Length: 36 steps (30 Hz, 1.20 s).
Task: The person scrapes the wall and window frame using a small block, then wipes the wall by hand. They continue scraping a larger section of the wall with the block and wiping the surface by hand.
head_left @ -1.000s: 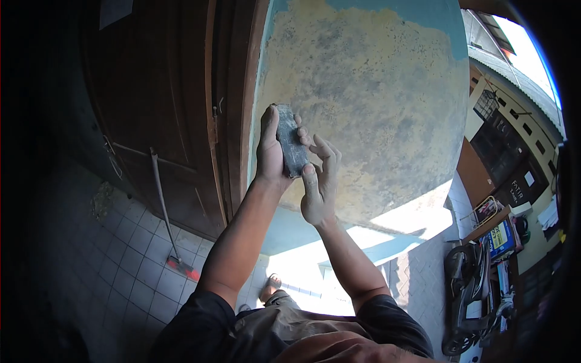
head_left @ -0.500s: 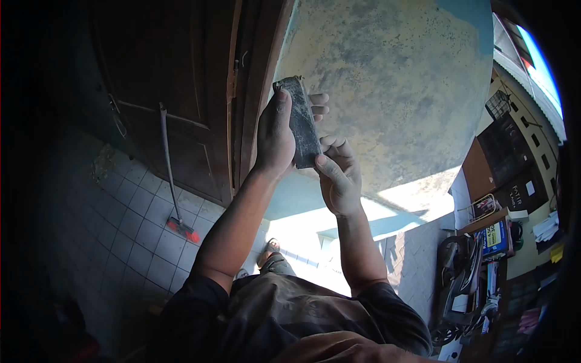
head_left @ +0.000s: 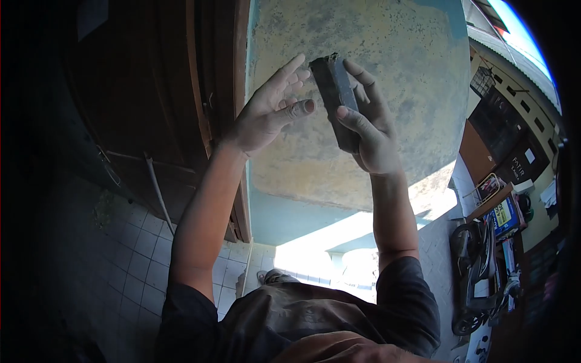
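Note:
A dark, dusty sanding block (head_left: 332,100), long and rectangular with a ragged top end, is held up in front of the wall. My right hand (head_left: 376,136) grips it from the right, thumb on the near face and fingers behind. To its left, my left hand (head_left: 263,121) is open, with the thumb pointing towards the block and the fingers stretched upwards. It is apart from the block and holds nothing. Pale dust coats both hands. Behind them is a patchy yellowish and blue wall (head_left: 387,36).
A dark wooden door (head_left: 145,115) and its frame stand at the left. A broom handle (head_left: 159,190) leans there above the tiled floor (head_left: 142,248). A motorbike (head_left: 475,272) is at the lower right, beside a blue and yellow sign (head_left: 503,216).
My left hand has let go of the sanding block and opened to its left. My right hand now holds the block alone, higher and further right. The view has shifted a little.

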Each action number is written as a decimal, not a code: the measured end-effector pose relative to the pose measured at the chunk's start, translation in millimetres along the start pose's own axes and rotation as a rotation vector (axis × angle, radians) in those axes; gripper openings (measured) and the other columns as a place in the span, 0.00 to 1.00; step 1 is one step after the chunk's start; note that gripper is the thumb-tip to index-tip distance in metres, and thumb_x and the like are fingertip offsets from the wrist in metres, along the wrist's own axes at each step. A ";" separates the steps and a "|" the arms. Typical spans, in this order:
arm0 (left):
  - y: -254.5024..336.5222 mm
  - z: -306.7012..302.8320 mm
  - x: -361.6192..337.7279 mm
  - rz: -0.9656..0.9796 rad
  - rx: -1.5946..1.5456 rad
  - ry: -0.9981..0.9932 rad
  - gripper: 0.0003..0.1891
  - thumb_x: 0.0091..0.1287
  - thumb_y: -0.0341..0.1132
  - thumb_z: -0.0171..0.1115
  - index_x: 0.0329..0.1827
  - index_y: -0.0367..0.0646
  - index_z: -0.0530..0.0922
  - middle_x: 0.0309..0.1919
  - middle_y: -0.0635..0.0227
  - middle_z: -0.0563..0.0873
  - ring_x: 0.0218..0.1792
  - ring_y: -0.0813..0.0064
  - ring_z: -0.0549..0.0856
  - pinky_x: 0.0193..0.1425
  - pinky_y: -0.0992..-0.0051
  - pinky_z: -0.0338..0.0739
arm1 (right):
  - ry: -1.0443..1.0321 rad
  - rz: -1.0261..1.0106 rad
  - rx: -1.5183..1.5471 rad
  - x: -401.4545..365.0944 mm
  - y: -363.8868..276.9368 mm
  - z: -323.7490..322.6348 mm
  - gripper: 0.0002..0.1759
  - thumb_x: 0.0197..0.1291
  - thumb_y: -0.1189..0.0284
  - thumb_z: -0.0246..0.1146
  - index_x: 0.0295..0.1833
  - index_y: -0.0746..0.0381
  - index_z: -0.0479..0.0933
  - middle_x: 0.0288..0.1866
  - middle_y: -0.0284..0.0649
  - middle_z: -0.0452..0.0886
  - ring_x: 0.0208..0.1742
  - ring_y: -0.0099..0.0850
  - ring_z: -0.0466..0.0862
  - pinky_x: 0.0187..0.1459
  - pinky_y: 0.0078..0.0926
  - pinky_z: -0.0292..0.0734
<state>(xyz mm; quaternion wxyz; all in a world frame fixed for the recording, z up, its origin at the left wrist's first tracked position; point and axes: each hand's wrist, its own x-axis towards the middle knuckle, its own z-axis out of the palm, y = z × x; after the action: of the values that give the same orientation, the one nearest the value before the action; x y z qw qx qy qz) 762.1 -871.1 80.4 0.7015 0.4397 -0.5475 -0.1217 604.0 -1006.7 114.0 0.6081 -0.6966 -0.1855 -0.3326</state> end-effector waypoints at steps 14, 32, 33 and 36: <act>129.6 -95.6 202.3 0.714 1.823 0.250 0.30 0.69 0.40 0.70 0.73 0.41 0.75 0.68 0.51 0.76 0.80 0.50 0.63 0.84 0.50 0.56 | 1.152 -0.934 -1.569 292.9 -95.2 -180.0 0.15 0.76 0.65 0.58 0.62 0.51 0.83 0.51 0.52 0.82 0.54 0.54 0.81 0.59 0.50 0.76; 106.9 -106.2 235.8 0.819 1.813 0.429 0.16 0.73 0.34 0.60 0.60 0.43 0.86 0.58 0.61 0.86 0.73 0.65 0.75 0.87 0.47 0.48 | 0.623 -0.905 -1.737 273.0 22.8 -48.7 0.26 0.76 0.60 0.59 0.72 0.63 0.73 0.55 0.49 0.76 0.56 0.48 0.76 0.63 0.48 0.73; 104.5 -107.9 235.2 0.858 1.806 0.436 0.15 0.73 0.32 0.59 0.59 0.43 0.86 0.57 0.62 0.87 0.71 0.66 0.77 0.87 0.48 0.49 | 0.416 -0.871 -1.875 257.9 40.3 -48.4 0.27 0.75 0.63 0.59 0.74 0.62 0.71 0.54 0.48 0.76 0.56 0.46 0.76 0.62 0.47 0.73; 99.0 -112.9 237.4 0.910 1.814 0.456 0.14 0.73 0.31 0.59 0.57 0.43 0.87 0.56 0.62 0.87 0.70 0.66 0.77 0.87 0.48 0.50 | 0.058 -0.963 -1.851 216.7 15.0 -101.9 0.27 0.74 0.63 0.61 0.75 0.58 0.73 0.56 0.47 0.77 0.56 0.46 0.77 0.63 0.46 0.73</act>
<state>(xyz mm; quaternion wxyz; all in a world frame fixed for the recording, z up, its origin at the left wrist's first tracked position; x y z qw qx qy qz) 918.2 -913.6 310.1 0.1739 0.5666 -0.4018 0.6981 743.5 -1140.1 256.4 -0.3563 -0.7344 -0.1015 -0.5687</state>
